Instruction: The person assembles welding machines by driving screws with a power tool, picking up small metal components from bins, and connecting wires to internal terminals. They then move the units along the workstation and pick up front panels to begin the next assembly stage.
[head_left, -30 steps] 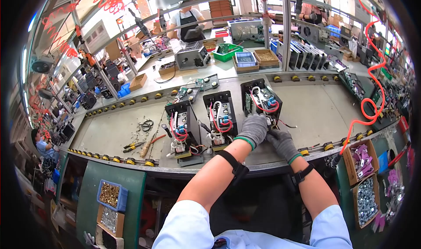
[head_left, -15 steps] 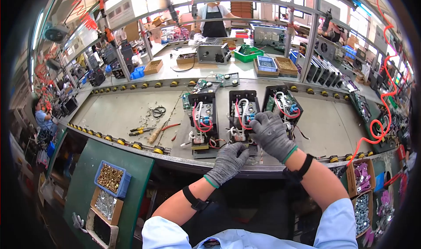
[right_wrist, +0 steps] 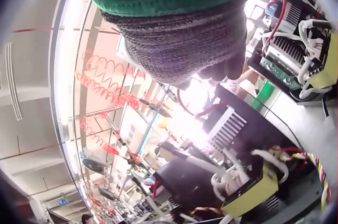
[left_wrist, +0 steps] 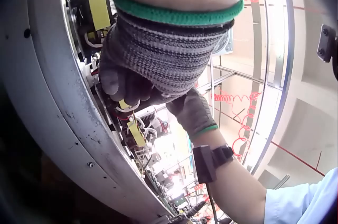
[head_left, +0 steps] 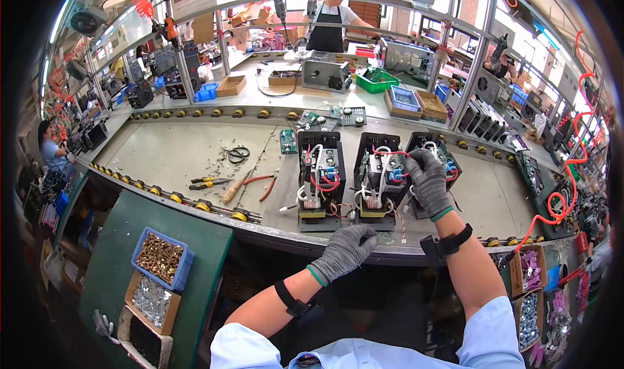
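Three open black electronics housings with heatsinks, boards and wiring stand in a row: the left housing (head_left: 333,153), the middle housing (head_left: 380,140) and the right housing (head_left: 426,138). My gloved right hand (head_left: 430,186) is raised over the gap between the middle and right ones. Its thumb and fingertips pinch a red wire (head_left: 392,152) that runs from the middle housing; the right wrist view shows this red wire (right_wrist: 203,112) looping below the fingers. At the bench's front edge, before the middle housing, my gloved left hand (head_left: 346,251) hovers with loosely curled fingers and nothing visible in them.
Pliers (head_left: 209,182), a wooden-handled tool (head_left: 234,190) and red-handled cutters (head_left: 266,186) lie left of the housings among scraps. Green circuit boards (head_left: 288,141) sit behind. Bins of brass parts (head_left: 159,257) stand lower left. A coiled orange air hose (head_left: 572,161) hangs at right.
Both hands have left the right housing. My left hand moved left to the front edge; my right hand went to the middle housing, then rose rightward with the red wire. The view shifted too.
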Demonstrator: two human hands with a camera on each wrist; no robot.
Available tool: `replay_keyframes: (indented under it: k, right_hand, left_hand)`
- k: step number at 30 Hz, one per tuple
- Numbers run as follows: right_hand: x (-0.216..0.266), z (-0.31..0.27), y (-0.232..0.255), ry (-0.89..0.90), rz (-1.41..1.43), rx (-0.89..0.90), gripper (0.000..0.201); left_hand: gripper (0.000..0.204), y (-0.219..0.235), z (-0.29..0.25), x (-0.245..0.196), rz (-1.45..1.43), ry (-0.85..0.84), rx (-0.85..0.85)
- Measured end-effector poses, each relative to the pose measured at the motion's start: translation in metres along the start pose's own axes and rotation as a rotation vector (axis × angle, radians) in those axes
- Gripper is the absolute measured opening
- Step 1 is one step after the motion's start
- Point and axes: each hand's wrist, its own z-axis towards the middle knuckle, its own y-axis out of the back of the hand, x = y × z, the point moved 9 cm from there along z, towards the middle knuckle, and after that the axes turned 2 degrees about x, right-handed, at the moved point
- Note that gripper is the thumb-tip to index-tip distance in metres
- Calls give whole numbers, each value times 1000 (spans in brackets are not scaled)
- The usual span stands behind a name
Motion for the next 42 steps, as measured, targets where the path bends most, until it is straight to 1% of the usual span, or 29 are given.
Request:
replay_keyframes:
  k: [1, 2, 3, 5, 6, 7, 9, 10, 11, 13, 14, 16, 18, 19, 21, 22, 23, 25, 26, 29, 31, 33, 34, 35, 37, 38, 39, 41, 42]
  right_hand:
    - [9, -4, 1, 38, -1, -21, 17]
    - [21, -13, 9, 86, -112, -62, 17]
    - [26, -23, 14, 86, -114, -65, 17]
    - [23, -46, 16, -26, -5, 4, 19]
    - [25, -61, 14, -188, -103, 117, 20]
    - [14, -73, 15, -192, -105, 109, 20]
    - [-15, -96, -3, -50, -329, 220, 21]
    - [-28, -104, -6, -52, -329, 214, 21]
    - [-43, -111, -12, -89, -380, 229, 21]
    - [-65, -121, -21, -127, -425, 240, 20]
    - [-75, -124, -28, -135, -425, 269, 20]
    - [-84, -133, -39, -183, -398, 348, 20]
    - [-84, -142, -45, -202, -427, 338, 21]
    - [-83, -146, -47, -218, -461, 334, 21]
    - [-82, -152, -46, -219, -419, 286, 19]
    - [-81, -153, -45, -202, -403, 277, 19]
    - [-80, -152, -44, -184, -388, 262, 19]
    - [-83, -152, -45, -181, -402, 248, 19]
    - [-83, -153, -46, -164, -429, 250, 19]
    - [-85, -154, -47, -163, -410, 246, 20]
    - [-84, -154, -47, -168, -412, 247, 19]
    - [-80, -152, -46, -165, -412, 250, 19]
    - [-79, -151, -45, -182, -413, 253, 18]
    - [-79, -151, -45, -199, -415, 257, 17]
    - [-75, -151, -44, -172, -404, 245, 17]
    - [-72, -150, -42, -141, -400, 228, 17]
    - [-73, -151, -42, -138, -398, 228, 17]
    - [-74, -151, -43, -123, -412, 233, 19]
    - [-73, -151, -43, -122, -411, 230, 19]
  left_hand:
    - [23, 5, -2, 1, 6, -1, -23]
    - [24, 10, -3, 1, 11, -3, -46]
    - [24, 11, -3, 5, 11, -6, -44]
    - [26, 15, -1, 19, -19, 17, -71]
    - [31, 19, -1, 18, -9, 13, -100]
    - [31, 17, 3, 16, -8, 8, -92]
    - [37, 25, 13, 11, -5, 22, -214]
    - [44, 30, 21, -2, 31, 19, -197]
    - [44, 28, 31, -2, 34, 17, -193]
    - [44, 29, 55, 10, 43, 84, -332]
    - [52, 20, 70, 22, -69, 180, -235]
    - [48, 19, 87, 21, -82, 206, -212]
    - [37, 13, 93, 21, -180, 352, -126]
    - [37, 9, 95, 22, -171, 354, -120]
    - [25, 3, 97, 31, -288, 371, -166]
    - [20, 4, 94, 30, -445, 304, -300]
    - [19, -1, 86, 36, -594, 306, -324]
    - [19, 7, 76, 21, -690, 235, -401]
    - [21, 13, 73, 19, -660, 262, -425]
    - [23, 32, 64, 0, -780, 163, -487]
    - [20, 37, 58, 0, -766, 157, -498]
    - [18, 44, 53, -20, -442, 22, -491]
    - [13, 41, 52, -31, -347, -133, -482]
    - [13, 39, 45, -30, -339, -129, -479]
    - [16, 17, 30, -79, 378, -351, -325]
    - [26, 4, 25, -79, 507, -408, -288]
    - [26, 4, 21, -78, 510, -408, -290]
    - [30, -9, 18, -75, 598, -407, -138]
    - [33, -5, 18, -80, 570, -389, -100]
